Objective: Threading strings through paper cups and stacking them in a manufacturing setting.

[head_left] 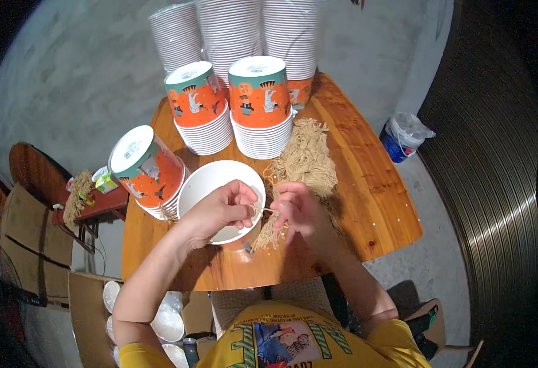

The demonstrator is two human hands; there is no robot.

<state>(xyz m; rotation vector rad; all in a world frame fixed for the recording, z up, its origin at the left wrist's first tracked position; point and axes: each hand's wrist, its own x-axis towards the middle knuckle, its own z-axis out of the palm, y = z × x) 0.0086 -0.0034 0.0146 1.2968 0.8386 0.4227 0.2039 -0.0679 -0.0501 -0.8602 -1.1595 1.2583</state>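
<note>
My left hand (226, 208) hovers over an open white paper bowl (202, 179) on the wooden table (367, 184), fingers pinched on thin strands of dried noodles. My right hand (299, 211) is beside it, holding a small bundle of the same noodles (270, 234) that hangs toward the table. The strands stretch between both hands. A larger pile of dried noodles (305, 156) lies on the table just beyond my right hand.
Stacks of upside-down orange and teal printed paper bowls (259, 92) stand behind the open bowl, with another stack (146, 168) tipped at the left. Tall white bowl stacks (232, 30) line the far edge. A bucket (400, 138) sits on the floor at right.
</note>
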